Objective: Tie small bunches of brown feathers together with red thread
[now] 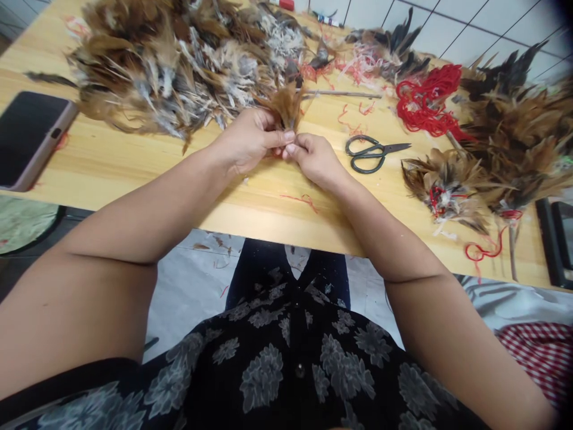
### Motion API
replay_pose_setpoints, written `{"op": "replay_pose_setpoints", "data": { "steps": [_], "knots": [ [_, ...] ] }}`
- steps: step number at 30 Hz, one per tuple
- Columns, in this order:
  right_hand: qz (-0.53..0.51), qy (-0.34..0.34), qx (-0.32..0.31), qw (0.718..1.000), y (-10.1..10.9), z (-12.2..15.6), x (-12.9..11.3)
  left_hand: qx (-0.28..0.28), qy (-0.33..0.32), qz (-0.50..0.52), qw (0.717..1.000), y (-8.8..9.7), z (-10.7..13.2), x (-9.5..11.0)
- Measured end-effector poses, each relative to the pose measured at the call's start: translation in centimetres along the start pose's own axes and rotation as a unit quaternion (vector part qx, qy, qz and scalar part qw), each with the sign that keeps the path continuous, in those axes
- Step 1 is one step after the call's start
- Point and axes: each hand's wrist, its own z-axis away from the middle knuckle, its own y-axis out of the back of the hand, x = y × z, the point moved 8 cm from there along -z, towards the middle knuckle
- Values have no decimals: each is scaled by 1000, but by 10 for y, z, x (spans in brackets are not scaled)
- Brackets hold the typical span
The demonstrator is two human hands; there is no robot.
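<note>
My left hand [248, 138] pinches the base of a small bunch of brown feathers [286, 106], thumb and fingers closed on the quills. My right hand [313, 156] meets it from the right, fingers curled and pressed against the same quill ends. Both hands rest on the wooden table [134, 167], just in front of a big heap of loose brown and grey feathers [179, 60]. The feather tips fan upward from my fingers.
Black scissors [371, 153] lie just right of my hands. A tangle of red string [427, 98] and tied feather bundles [452, 188] sit at the right. A phone [31, 134] lies at the left edge. A thin stick [344, 94] lies behind.
</note>
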Motion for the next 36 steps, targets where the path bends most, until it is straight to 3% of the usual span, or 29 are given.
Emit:
{"op": "replay_pose_setpoints", "data": {
  "steps": [4,8,13,18,22,26,30,33,36],
  "knots": [
    [-65,4,9,998,4,-1,4,11,-14,-19,1000,7,-7,-2],
    [-137,-34,10,990,6,1,6,23,-58,-26,998,10,-14,-4],
    [-206,-85,1,975,3,6,-2,11,-24,-14,1000,7,-10,-3],
    [-216,-85,-1,973,-1,9,-9,-26,6,-2,1000,2,-7,3],
    [-200,-77,32,976,10,5,-7,-13,-24,-14,1000,3,-6,10],
    [-186,-88,73,976,35,0,-5,0,-101,-154,983,5,-5,16],
    [-186,-114,112,970,50,3,0,-53,-161,-312,935,-11,-6,14],
    [-186,-111,117,969,48,3,5,-82,-161,-339,923,-24,-5,11],
    [-180,-101,122,971,44,2,12,-71,-164,-345,921,-27,-4,12]
  ]
}}
